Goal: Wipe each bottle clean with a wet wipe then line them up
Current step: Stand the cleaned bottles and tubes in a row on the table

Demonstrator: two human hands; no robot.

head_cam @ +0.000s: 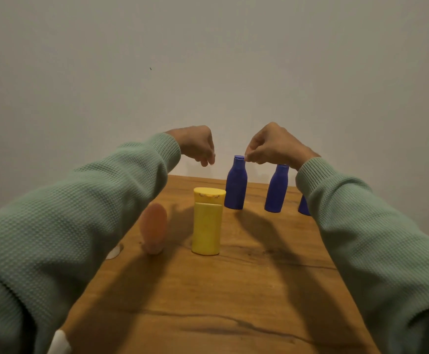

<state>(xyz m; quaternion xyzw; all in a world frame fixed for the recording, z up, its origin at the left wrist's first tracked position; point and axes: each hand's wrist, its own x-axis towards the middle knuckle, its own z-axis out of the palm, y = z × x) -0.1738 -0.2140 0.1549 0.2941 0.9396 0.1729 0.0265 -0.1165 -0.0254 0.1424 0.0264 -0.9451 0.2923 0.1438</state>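
From the head view, your right hand (272, 146) pinched the cap of the nearest blue bottle (236, 185) at the bench's (208, 302) far edge, in line with two more; your left hand (198, 146) hung loosely curled, empty. You seemed to be lining up, and the yellow bottle (207, 221) likely needed wiping next, though no wet wipe showed.

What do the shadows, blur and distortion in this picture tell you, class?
Head view: shadows of the arms and yellow bottle fall toward the camera across the table, so the light sits beyond them; the orange object at left is blurred; wide-angle distortion swells the near sleeves; no glare shows.
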